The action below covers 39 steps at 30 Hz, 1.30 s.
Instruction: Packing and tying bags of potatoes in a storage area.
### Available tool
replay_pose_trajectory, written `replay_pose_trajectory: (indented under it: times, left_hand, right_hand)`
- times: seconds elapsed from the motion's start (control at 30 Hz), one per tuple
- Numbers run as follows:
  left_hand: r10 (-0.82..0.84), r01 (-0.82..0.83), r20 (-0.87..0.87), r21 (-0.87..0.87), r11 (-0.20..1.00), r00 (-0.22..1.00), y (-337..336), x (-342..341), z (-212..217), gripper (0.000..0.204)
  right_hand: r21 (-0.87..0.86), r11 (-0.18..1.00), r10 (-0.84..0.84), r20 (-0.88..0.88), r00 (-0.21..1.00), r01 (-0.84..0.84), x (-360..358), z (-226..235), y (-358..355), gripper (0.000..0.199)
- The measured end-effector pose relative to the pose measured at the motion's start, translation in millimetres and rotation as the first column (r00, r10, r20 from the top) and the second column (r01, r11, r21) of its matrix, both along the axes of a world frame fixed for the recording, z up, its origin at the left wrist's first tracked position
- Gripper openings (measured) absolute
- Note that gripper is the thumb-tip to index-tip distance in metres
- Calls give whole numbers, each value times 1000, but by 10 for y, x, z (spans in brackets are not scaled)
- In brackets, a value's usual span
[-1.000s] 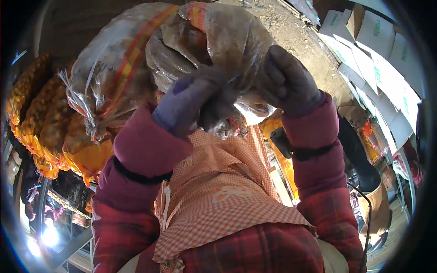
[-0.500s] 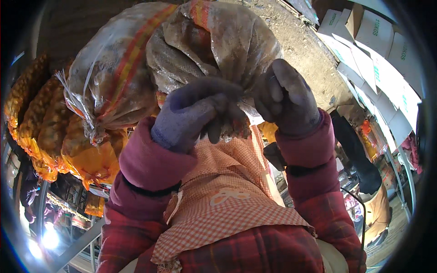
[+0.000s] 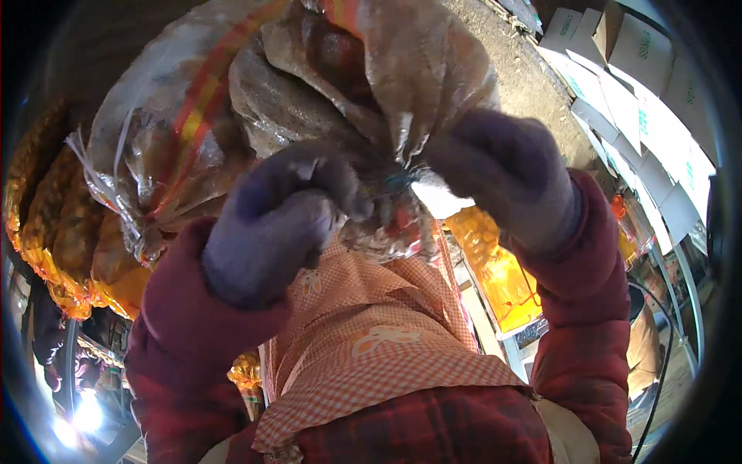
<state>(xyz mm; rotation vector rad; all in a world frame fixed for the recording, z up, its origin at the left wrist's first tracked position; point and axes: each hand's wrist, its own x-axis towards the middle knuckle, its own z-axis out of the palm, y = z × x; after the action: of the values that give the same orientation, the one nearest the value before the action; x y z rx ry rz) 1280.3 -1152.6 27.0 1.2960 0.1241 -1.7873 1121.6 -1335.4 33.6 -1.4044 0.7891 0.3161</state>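
A brown, translucent woven sack [image 3: 309, 85] with its gathered neck toward me lies in front of my chest. A dark blue-green tie [image 3: 399, 182] goes round the neck, and the ruffled mouth of the sack spreads below it. My left hand [image 3: 274, 224], in a greyish-purple glove, is just left of the neck with its fingers curled closed. To the right of the neck, my right hand [image 3: 506, 178], gloved alike, is closed too, its fingertips turned toward the sack. Whatever the fingers pinch is too small or hidden to make out.
A second whitish sack [image 3: 154, 147] with a red and yellow stripe leans at the left, its neck tied. Beyond it stand several orange net bags [image 3: 69, 240]. White cartons [image 3: 645, 100] are stacked at the right. Another orange net bag [image 3: 510, 298] shows below my right hand.
My hands have moved apart, left hand leftward and down, right hand rightward. The tied neck between them has come into view. The sacks appear slightly nearer.
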Motion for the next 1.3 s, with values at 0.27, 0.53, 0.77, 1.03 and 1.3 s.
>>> replay_pose_trajectory:
  times: [0.27, 0.53, 0.77, 1.03, 1.3]
  left_hand:
    - [-133, 154, 262, -63, 986, 956, 434, 95, -201, 23]
    - [-149, 348, 586, -244, 905, 797, 125, -204, -235, 21]
    - [113, -19, 249, -352, 936, 962, -120, -469, -143, 19]
    - [-195, 715, 949, -43, 698, 247, -175, -136, -88, 20]
    - [-3, 77, 215, -338, 938, 977, -376, -306, -144, 21]
  right_hand:
    - [137, 954, -255, -85, 963, 265, 14, -138, -75, 20]
    - [135, 924, -358, -25, 933, 358, -62, -128, 72, 14]
    - [163, 847, -507, -37, 861, 506, -148, 65, 317, 13]
    - [253, 858, -466, 20, 884, 447, -285, 92, 384, 14]
    - [380, 777, -535, -21, 844, 502, -299, 64, 381, 10]
